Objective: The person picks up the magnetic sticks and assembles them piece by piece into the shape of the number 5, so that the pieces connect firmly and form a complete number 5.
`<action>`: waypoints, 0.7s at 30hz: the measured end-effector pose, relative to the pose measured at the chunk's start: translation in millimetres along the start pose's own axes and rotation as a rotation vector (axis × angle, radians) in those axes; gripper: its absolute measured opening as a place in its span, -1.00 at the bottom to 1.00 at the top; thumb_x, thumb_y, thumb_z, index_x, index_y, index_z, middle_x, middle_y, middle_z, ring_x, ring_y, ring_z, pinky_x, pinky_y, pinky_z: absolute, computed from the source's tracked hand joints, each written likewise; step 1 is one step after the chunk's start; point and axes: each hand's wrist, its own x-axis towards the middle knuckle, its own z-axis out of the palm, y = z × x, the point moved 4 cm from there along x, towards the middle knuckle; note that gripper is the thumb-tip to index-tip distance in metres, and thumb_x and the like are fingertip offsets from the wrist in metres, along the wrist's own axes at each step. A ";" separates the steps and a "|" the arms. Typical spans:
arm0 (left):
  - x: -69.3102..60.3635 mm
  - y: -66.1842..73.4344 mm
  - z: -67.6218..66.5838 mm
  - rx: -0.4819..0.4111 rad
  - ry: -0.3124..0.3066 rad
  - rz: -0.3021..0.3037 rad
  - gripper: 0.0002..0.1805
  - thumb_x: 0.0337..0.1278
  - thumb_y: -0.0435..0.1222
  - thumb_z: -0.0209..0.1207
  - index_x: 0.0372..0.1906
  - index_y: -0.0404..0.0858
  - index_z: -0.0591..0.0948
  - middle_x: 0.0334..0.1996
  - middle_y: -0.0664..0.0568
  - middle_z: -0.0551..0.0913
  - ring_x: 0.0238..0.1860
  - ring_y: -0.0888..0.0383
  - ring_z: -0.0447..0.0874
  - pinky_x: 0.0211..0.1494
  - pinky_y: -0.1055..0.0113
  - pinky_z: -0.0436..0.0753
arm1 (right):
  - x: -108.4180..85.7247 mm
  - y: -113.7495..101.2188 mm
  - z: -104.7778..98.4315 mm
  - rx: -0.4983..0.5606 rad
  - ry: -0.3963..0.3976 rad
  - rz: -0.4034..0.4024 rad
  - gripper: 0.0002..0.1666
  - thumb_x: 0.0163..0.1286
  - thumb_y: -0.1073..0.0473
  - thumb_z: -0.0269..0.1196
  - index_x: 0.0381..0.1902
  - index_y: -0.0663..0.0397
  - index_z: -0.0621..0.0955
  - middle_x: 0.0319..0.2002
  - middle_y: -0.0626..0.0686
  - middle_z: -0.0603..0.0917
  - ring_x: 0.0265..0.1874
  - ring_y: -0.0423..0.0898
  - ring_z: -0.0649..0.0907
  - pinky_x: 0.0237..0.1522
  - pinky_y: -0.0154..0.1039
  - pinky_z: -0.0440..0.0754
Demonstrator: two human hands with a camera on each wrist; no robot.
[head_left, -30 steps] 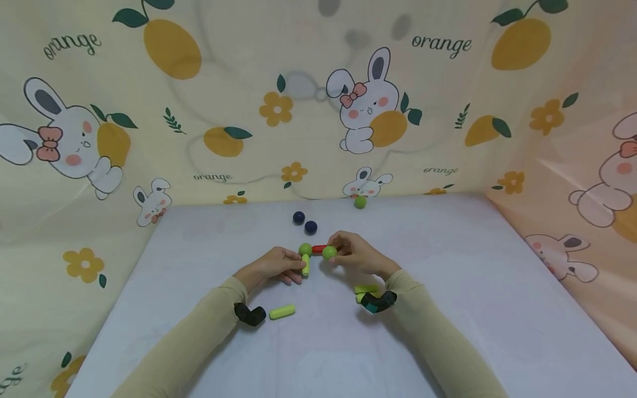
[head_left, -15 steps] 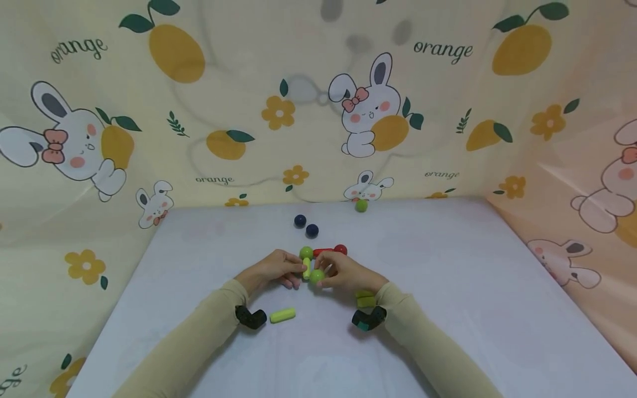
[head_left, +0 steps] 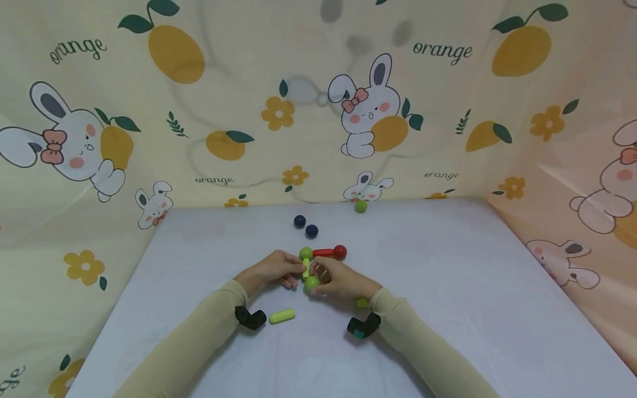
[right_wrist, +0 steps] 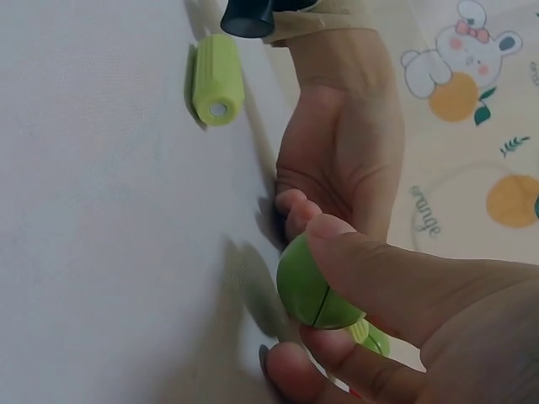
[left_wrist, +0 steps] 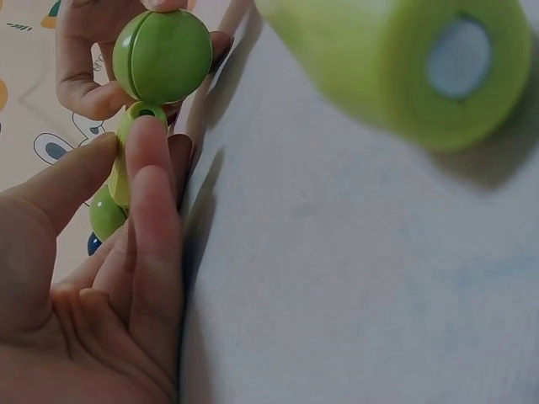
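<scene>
- At the middle of the bench, a yellow-green rod is pinched between thumb and fingers of the left hand, and a green ball is clamped by thumb and fingers of the right hand, close to the rod's nearer end.
- Whether ball and rod are touching cannot be told; in the left wrist view the rod's end face is partly exposed beside the ball, so a crooked join might be made if the two are not lined up.
- Should the ball be let go before it is seated, it could be sent rolling by its round shape.
- At the rod's far end a second green ball is placed, with a red rod and a red ball lined up to the right; this corner could be bent or parted by too hard a push or twist.
- A pale disc is seen in the end of the loose rod; if such discs are magnets, parts could be snapped together askew.
- Beside the right sleeve, another rod is partly hidden and could be knocked by a careless sweep of the arm.
</scene>
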 end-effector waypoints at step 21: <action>0.3 -0.3 0.3 -0.008 -0.017 0.035 -0.55 0.38 -0.24 0.22 0.22 -0.45 0.58 -0.57 0.09 0.69 -0.70 0.33 0.56 -0.58 0.51 0.56 | -0.5 -3.4 7.4 -0.031 0.056 0.020 -0.59 0.28 0.13 0.45 -0.08 0.09 0.47 -0.11 0.02 0.63 -0.09 -0.11 0.62 -0.03 -0.23 0.61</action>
